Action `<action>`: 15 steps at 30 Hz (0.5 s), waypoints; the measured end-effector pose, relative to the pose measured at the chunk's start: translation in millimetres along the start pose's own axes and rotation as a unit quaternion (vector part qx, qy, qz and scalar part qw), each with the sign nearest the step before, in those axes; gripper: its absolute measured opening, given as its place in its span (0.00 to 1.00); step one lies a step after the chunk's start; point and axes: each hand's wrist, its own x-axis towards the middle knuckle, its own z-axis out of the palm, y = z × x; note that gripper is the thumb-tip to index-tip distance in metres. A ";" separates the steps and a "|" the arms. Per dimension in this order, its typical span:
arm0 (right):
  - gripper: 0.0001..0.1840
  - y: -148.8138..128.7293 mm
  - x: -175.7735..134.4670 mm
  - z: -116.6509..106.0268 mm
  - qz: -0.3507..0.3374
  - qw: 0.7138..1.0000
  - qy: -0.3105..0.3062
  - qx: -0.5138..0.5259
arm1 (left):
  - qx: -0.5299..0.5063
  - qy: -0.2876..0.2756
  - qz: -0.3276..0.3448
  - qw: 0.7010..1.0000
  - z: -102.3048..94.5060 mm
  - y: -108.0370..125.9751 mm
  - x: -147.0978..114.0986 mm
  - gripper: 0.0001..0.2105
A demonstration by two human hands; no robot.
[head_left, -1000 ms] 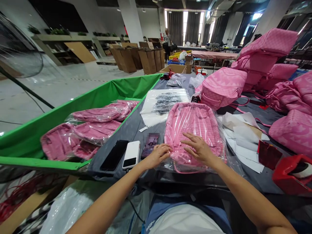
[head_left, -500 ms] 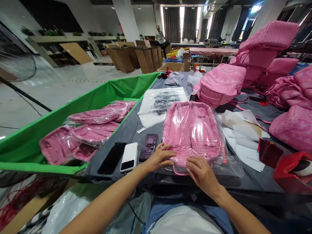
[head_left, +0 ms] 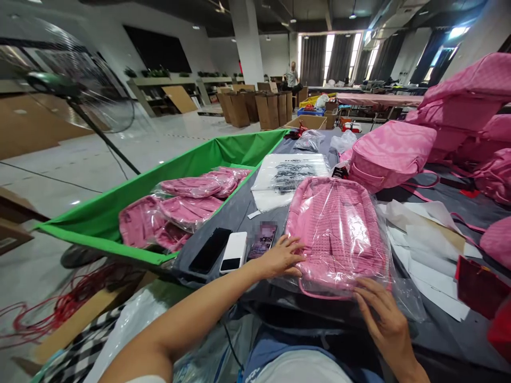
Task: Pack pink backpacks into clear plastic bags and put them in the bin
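Observation:
A pink backpack [head_left: 339, 229] in a clear plastic bag lies flat on the dark table cover in front of me. My left hand [head_left: 282, 257] rests on the bag's lower left edge with its fingers spread. At the lower right edge, my right hand [head_left: 384, 311] touches the plastic with fingers stretched out. Loose clear plastic [head_left: 409, 298] sticks out past the backpack beside that hand. Left of the bag are a patterned phone [head_left: 262, 239], a white power bank [head_left: 234, 252] and a black phone [head_left: 210, 250].
A green fabric bin [head_left: 187, 154] on the left holds several bagged pink backpacks [head_left: 191, 207]. Behind my bag lies a stack of printed white plastic bags [head_left: 291, 173]. Unbagged pink backpacks [head_left: 391, 151] and papers [head_left: 431, 255] are at right. A fan [head_left: 50, 85] stands far left.
My view has turned left. My right hand has slid from the middle of the bag's lower edge to its right corner. The left hand stays at the lower left edge.

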 end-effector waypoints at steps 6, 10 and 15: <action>0.23 41.2 -32.8 -50.1 0.240 0.964 0.076 -0.084 | -0.174 0.187 -0.139 0.957 5.8 -16.2 -12.3 0.38; 0.52 80.5 -63.4 -53.9 0.471 0.877 0.038 -0.085 | -0.371 0.272 -0.310 0.832 16.9 -45.3 13.0 0.31; 0.53 81.9 -78.0 4.7 0.453 0.889 -0.068 0.017 | -0.504 0.297 -0.258 0.769 26.7 -39.8 50.2 0.25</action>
